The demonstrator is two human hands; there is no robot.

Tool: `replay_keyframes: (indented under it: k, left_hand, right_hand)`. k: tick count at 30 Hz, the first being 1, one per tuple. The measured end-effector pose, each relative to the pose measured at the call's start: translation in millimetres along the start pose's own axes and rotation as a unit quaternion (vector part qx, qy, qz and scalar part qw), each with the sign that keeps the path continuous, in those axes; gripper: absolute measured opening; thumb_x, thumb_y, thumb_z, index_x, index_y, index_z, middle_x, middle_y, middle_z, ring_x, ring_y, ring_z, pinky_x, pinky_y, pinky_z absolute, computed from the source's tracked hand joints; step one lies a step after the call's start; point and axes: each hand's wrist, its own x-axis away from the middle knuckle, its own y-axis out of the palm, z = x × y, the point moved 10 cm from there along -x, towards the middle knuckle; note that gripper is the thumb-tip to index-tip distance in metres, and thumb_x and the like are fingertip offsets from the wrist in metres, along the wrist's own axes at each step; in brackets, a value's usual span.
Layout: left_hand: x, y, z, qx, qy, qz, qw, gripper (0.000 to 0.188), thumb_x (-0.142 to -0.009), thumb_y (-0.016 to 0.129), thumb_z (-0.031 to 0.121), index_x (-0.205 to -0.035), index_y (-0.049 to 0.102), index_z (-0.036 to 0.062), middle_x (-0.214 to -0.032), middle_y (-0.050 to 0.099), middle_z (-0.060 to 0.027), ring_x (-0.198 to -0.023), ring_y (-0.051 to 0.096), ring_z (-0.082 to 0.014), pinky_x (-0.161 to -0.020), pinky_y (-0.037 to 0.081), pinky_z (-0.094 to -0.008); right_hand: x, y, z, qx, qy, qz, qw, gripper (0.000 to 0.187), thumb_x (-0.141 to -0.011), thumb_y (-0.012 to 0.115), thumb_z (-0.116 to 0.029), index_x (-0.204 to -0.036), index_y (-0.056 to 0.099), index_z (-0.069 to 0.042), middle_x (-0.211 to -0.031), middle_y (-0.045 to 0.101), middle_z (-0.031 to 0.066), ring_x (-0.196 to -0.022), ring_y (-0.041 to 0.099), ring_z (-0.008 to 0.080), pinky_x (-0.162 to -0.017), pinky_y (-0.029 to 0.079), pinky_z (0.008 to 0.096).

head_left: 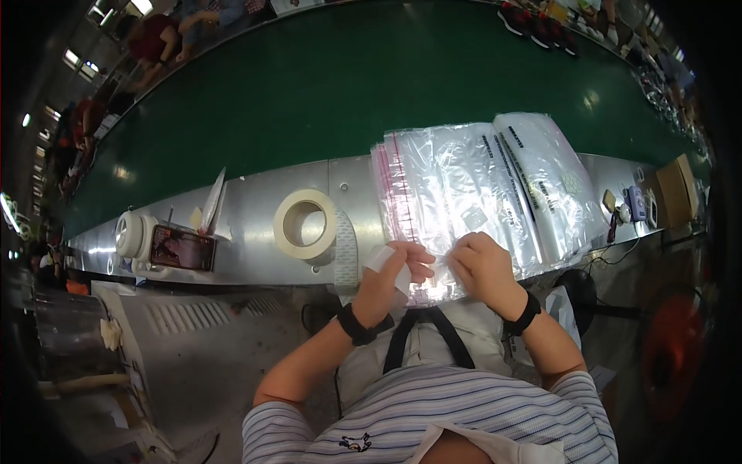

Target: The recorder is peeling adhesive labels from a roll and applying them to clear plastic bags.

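Observation:
A stack of clear plastic bags with reddish seal lines and black print lies in front of me, its right side folded or bulging over. Over the near edge of the stack, my left hand is curled around a white paper strip, its fingertips pointing right. Close beside it, my right hand pinches with fingertips down at the bags; whatever is between them is too small to make out. Left of the bags lies a roll of stickers, and a printed pale strip runs from it toward my left hand.
The metal ledge borders a wide green conveyor belt. At left stand a white jar and a phone-like dark screen. A cardboard box sits at far right. Dark red shoes rest across the belt; people work beyond.

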Motion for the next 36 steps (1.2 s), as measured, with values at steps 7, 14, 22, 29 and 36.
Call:
replay_keyframes:
  k: [7, 14, 22, 29, 36]
  left_hand:
    - [7.5, 0.3, -27.5, -0.153, 0.034, -0.020, 0.987, 0.024, -0.091, 0.038, 0.009, -0.107, 0.047, -0.0054, -0.104, 0.058, -0.0176, -0.091, 0.060, -0.0207, -0.078, 0.047, -0.0274]
    - [36.6, 16.5, 2.3, -0.373, 0.192, -0.076, 0.905, 0.035, -0.082, 0.035, -0.004, -0.115, 0.048, -0.0024, -0.109, 0.054, -0.0182, -0.098, 0.056, -0.0255, -0.087, 0.044, -0.0352]
    - [47.8, 72.9, 22.7, -0.674, 0.263, -0.072, 0.687, 0.058, -0.070, 0.051, 0.002, -0.127, 0.040, 0.0003, -0.136, 0.033, -0.0203, -0.126, 0.031, -0.0346, -0.095, 0.026, -0.0544]
    - [57.9, 53.9, 11.5, -0.600, 0.216, -0.010, 0.770, 0.067, -0.077, 0.056, 0.013, -0.133, 0.026, -0.0056, -0.140, 0.026, -0.0219, -0.130, 0.024, -0.0380, -0.102, 0.021, -0.0505]
    - [61.3, 17.6, -21.1, -0.274, 0.097, 0.003, 0.957, 0.022, -0.079, 0.060, 0.016, -0.078, 0.056, -0.0061, -0.084, 0.057, -0.0229, -0.079, 0.057, -0.0344, -0.068, 0.044, -0.0392]
  right_hand:
    - [39.0, -3.1, 109.4, -0.510, 0.419, 0.084, 0.746, 0.011, -0.089, 0.048, -0.013, -0.086, 0.053, -0.005, -0.077, 0.058, 0.0039, -0.064, 0.058, 0.0116, -0.053, 0.048, 0.0225]
    - [162.4, -144.6, 258.2, -0.307, 0.443, 0.355, 0.764, 0.010, -0.087, 0.053, -0.016, -0.088, 0.053, -0.006, -0.079, 0.056, 0.0037, -0.055, 0.051, 0.0113, -0.049, 0.042, 0.0229]
    - [58.3, -59.9, 59.5, -0.246, 0.343, 0.061, 0.904, 0.012, -0.083, 0.056, -0.011, -0.085, 0.052, 0.001, -0.082, 0.049, 0.0050, -0.071, 0.046, 0.0117, -0.064, 0.040, 0.0247]
    - [34.7, 37.9, -31.9, -0.383, 0.233, -0.172, 0.877, 0.013, -0.081, 0.062, -0.011, -0.078, 0.055, -0.001, -0.083, 0.052, 0.0068, -0.076, 0.049, 0.0137, -0.067, 0.040, 0.0249]
    - [44.4, 34.7, -40.9, -0.369, 0.201, -0.207, 0.883, 0.017, -0.076, 0.068, -0.012, -0.073, 0.056, -0.001, -0.082, 0.054, 0.0078, -0.078, 0.053, 0.0198, -0.071, 0.042, 0.0279]
